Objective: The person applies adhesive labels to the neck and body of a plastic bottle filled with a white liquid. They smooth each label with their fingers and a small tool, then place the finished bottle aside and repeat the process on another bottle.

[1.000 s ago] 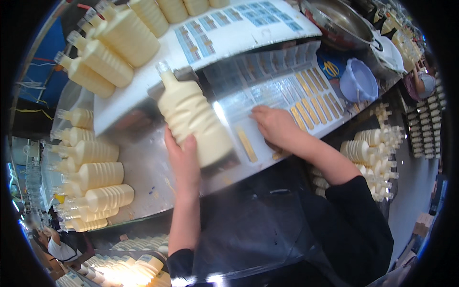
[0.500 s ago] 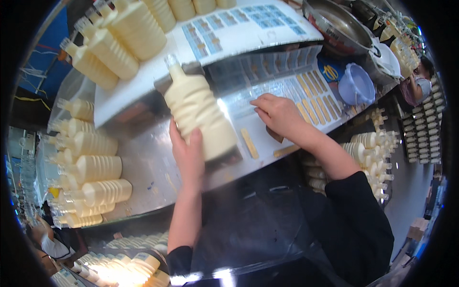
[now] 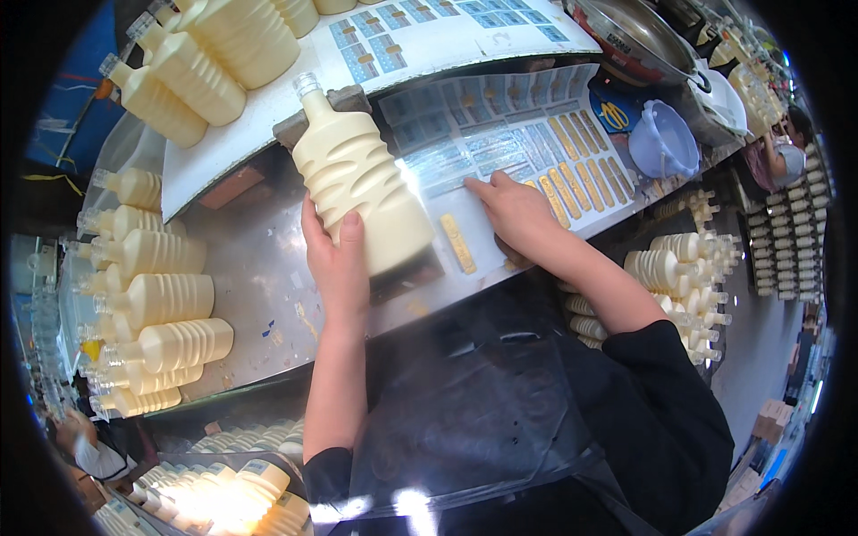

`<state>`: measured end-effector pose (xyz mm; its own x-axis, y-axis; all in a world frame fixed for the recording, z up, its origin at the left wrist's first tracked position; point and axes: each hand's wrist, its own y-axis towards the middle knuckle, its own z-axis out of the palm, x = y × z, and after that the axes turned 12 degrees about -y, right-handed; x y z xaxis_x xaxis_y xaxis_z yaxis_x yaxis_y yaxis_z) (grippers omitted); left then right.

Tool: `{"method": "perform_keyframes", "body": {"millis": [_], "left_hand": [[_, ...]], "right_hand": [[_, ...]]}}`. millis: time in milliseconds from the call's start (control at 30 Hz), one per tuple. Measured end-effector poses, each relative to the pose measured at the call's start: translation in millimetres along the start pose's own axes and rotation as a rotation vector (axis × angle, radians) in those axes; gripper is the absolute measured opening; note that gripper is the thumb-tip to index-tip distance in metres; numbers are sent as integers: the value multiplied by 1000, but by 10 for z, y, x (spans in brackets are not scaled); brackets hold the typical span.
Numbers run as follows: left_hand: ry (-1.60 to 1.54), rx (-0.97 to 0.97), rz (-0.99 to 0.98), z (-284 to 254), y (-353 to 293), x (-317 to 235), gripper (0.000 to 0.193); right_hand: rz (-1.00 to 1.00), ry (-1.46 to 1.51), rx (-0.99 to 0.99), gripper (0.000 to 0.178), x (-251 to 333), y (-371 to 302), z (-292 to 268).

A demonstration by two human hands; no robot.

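A cream-coloured bottle (image 3: 362,183) with a clear threaded neck and slanted grooves lies tilted on the metal bench. My left hand (image 3: 338,255) grips its lower left side, thumb across the front and fingers behind. To its right, a sheet of labels (image 3: 500,152) carries blue-and-silver strips and gold strips. At the sheet's near left part, my right hand (image 3: 523,214) has curled fingers touching the silvery strips. Whatever its fingertips hold is too small to make out. A dark brown piece (image 3: 511,254) shows partly under that palm. Between bottle and right hand lies a single gold strip (image 3: 458,243).
Cream bottles (image 3: 165,299) are stacked along the bench's left side, and several stand on the white raised shelf (image 3: 438,49). More blue labels lie there. A lilac bucket (image 3: 663,143) and a large metal pan (image 3: 639,40) sit at the right. Co-workers appear at both sides.
The view has shifted slightly. My left hand keeps its grip on the bottle, now sharper in view. My right fingertips have come down onto the label sheet's strips.
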<state>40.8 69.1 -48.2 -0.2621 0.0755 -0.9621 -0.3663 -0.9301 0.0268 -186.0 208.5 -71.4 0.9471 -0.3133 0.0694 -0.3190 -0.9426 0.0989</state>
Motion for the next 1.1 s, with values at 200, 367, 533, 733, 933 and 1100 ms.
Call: {"method": "perform_keyframes", "body": {"millis": [200,367,533,733,933,1100], "left_hand": [[-9,-5,-14,8,-9,-1,72],[-3,-45,4,42,-29,-20,74],[-34,-113,55,-2,-70,12,70],[416,-27,513,-46,-293,-164,47],[529,231,638,136,-547,-400,16],[654,410,746,386,-573,-373,30]], "right_hand": [[9,-69,204,32,21,-215,-97],[-21,114,67,20,21,-370,-201],[-111,43,258,27,112,-621,-301],[-240,37,178,35,97,-796,-341],[-400,98,-7,21,-11,-917,-132],[180,923,252,19,-29,-566,-134]]}}
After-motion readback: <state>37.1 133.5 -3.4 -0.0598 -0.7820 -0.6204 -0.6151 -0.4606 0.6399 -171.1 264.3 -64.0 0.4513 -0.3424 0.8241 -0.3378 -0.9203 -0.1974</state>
